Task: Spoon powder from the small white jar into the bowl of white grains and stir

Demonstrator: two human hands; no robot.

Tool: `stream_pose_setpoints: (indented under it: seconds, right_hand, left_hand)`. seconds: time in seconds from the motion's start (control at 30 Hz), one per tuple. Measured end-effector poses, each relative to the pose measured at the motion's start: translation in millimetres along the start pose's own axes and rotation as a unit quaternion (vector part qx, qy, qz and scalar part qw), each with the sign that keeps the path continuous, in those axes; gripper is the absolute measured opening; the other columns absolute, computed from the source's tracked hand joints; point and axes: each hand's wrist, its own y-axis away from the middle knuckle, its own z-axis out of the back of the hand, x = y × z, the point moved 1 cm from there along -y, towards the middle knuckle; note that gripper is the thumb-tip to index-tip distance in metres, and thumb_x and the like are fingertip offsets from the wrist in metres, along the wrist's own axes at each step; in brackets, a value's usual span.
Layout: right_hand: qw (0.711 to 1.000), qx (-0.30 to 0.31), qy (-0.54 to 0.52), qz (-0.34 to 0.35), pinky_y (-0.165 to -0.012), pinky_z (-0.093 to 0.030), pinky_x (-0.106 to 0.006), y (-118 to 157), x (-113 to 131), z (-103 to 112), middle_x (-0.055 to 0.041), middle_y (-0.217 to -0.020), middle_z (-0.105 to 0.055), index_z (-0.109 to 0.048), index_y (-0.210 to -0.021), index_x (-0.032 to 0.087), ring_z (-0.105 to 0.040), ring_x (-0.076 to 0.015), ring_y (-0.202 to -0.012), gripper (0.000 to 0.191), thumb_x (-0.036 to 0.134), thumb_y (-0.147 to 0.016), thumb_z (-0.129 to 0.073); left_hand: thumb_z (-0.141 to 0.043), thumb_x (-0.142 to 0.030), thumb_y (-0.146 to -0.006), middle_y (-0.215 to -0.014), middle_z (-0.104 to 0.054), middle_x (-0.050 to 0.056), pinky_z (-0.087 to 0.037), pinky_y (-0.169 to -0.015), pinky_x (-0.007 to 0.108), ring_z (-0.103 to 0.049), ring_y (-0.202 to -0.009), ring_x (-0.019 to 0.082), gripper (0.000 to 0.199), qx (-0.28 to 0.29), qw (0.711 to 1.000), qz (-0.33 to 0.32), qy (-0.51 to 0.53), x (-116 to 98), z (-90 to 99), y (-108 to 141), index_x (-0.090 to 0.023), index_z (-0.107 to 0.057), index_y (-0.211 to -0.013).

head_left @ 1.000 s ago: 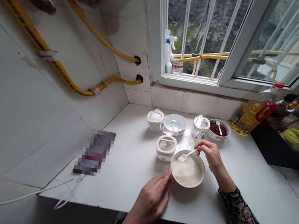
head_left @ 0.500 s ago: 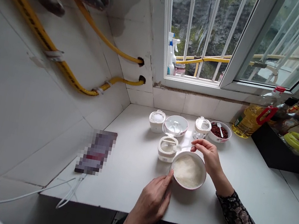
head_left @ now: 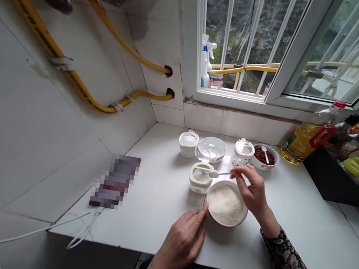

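Note:
A bowl of pale, fine-grained contents (head_left: 227, 204) rests on the white counter. My left hand (head_left: 184, 235) touches the bowl's left rim with its index finger, the thumb a little apart; nothing is held in it. Between thumb and fingers my right hand (head_left: 251, 186) pinches a small white spoon (head_left: 219, 174) above the bowl's far rim. The spoon's head is at the right edge of an open jar (head_left: 200, 181), whose clear lid is raised. What the spoon carries is too small to tell.
Behind stand a white jar (head_left: 188, 144), a white bowl (head_left: 214, 150), another jar (head_left: 243, 152) and a bowl of red beans (head_left: 264, 158). At right are an oil bottle (head_left: 299, 142) and a black box (head_left: 323, 176). A blurred dark object (head_left: 117, 181) lies left.
My right hand has shifted slightly, its fingers turned a little over the spoon handle. The view has moved slightly. My left hand stays at the bowl's rim.

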Motion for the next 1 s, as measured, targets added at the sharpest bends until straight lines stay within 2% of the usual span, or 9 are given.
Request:
stream_pose_setpoints:
  seconds: [0.07, 0.13, 0.27, 0.37, 0.5, 0.6, 0.67, 0.8, 1.0]
  right_hand:
    - [0.999, -0.014, 0.006, -0.038, -0.073, -0.048, -0.034, 1.6, -5.2, 8.7, -0.0011, -0.070, -0.069, -0.067, -0.085, 0.022, -0.063, -0.0208, -0.070, 0.017, 0.013, -0.088, -0.054]
    - [0.998, -0.003, 0.023, -0.059, -0.073, -0.047, -0.034, 4.3, -11.6, 13.2, -0.0016, -0.070, -0.069, -0.066, -0.078, 0.022, -0.063, -0.0209, -0.070, 0.018, 0.012, -0.084, -0.053]
    - [0.994, 0.068, 0.048, -0.069, -0.080, -0.046, -0.036, 9.7, -20.1, 7.1, -0.0009, -0.066, -0.069, -0.067, -0.070, 0.022, -0.062, -0.0187, -0.064, 0.020, 0.012, -0.079, -0.051]
    - [0.990, 0.105, 0.025, -0.095, -0.082, -0.046, -0.036, 11.2, -19.9, -0.8, -0.0005, -0.065, -0.070, -0.068, -0.068, 0.022, -0.060, -0.0177, -0.064, 0.021, 0.012, -0.075, -0.051]
    - [0.972, 0.083, -0.065, -0.211, -0.069, -0.044, -0.032, 9.6, -20.2, -0.7, -0.0001, -0.059, -0.066, -0.067, -0.064, 0.021, -0.058, -0.0172, -0.061, 0.018, 0.017, -0.072, -0.051]
    - [0.930, 0.059, -0.165, -0.322, -0.058, -0.040, -0.029, 7.2, -24.4, 2.9, 0.0016, -0.050, -0.058, -0.067, -0.062, 0.020, -0.051, -0.0149, -0.052, 0.016, 0.024, -0.068, -0.053]
    - [0.905, 0.037, -0.216, -0.364, -0.057, -0.039, -0.029, 5.4, -26.9, 4.4, 0.0018, -0.048, -0.056, -0.067, -0.060, 0.019, -0.049, -0.0141, -0.050, 0.014, 0.026, -0.064, -0.055]
    - [0.876, 0.015, -0.270, -0.399, -0.058, -0.039, -0.029, 2.8, -27.7, 5.1, 0.0013, -0.047, -0.056, -0.068, -0.057, 0.019, -0.048, -0.0135, -0.051, 0.013, 0.026, -0.060, -0.058]
    - [0.864, 0.019, -0.279, -0.419, -0.058, -0.039, -0.029, 3.1, -27.8, 4.9, 0.0009, -0.048, -0.055, -0.069, -0.057, 0.018, -0.047, -0.0134, -0.052, 0.012, 0.024, -0.059, -0.059]
  left_hand:
    - [-0.046, -0.009, -0.095, -0.121, -0.069, 0.015, -0.060, -0.089, 0.038, -0.067, -0.106, 0.025, 0.072, -0.001, 1.000, 0.001, 0.002, 0.7, -0.5, 0.6, -0.016, -0.017, -0.161]
    - [-0.046, -0.008, -0.095, -0.120, -0.069, 0.015, -0.060, -0.089, 0.038, -0.067, -0.106, 0.025, 0.071, -0.004, 1.000, 0.001, 0.002, 1.3, -1.0, 1.1, -0.017, -0.019, -0.160]
    - [-0.046, -0.007, -0.094, -0.121, -0.069, 0.015, -0.060, -0.088, 0.038, -0.068, -0.105, 0.025, 0.072, -0.007, 1.000, -0.002, -0.001, 1.2, -1.4, 1.5, -0.017, -0.019, -0.161]
    - [-0.045, -0.007, -0.095, -0.120, -0.069, 0.015, -0.060, -0.088, 0.037, -0.068, -0.106, 0.025, 0.072, -0.005, 1.000, -0.003, -0.002, 0.8, -1.2, 1.1, -0.017, -0.018, -0.161]
    - [-0.045, -0.008, -0.095, -0.120, -0.070, 0.015, -0.060, -0.089, 0.036, -0.068, -0.106, 0.024, 0.072, -0.004, 1.000, -0.005, -0.006, 1.0, -0.9, 0.6, -0.017, -0.017, -0.161]
    - [-0.045, -0.007, -0.094, -0.121, -0.070, 0.015, -0.060, -0.089, 0.036, -0.068, -0.107, 0.024, 0.074, -0.004, 1.000, -0.009, -0.009, 1.1, -0.7, 0.5, -0.017, -0.015, -0.161]
    - [-0.044, -0.007, -0.094, -0.121, -0.070, 0.015, -0.060, -0.089, 0.036, -0.068, -0.107, 0.024, 0.074, -0.004, 1.000, -0.008, -0.010, 0.9, -0.5, 0.5, -0.017, -0.014, -0.161]
    - [-0.045, -0.008, -0.095, -0.119, -0.070, 0.015, -0.060, -0.087, 0.037, -0.068, -0.105, 0.025, 0.074, -0.001, 1.000, -0.003, -0.003, 0.4, -0.3, 0.7, -0.017, -0.014, -0.161]
    - [-0.045, -0.007, -0.094, -0.121, -0.069, 0.015, -0.060, -0.089, 0.038, -0.067, -0.106, 0.025, 0.075, -0.003, 1.000, -0.001, 0.008, 0.7, -1.3, 1.3, -0.018, -0.014, -0.162]
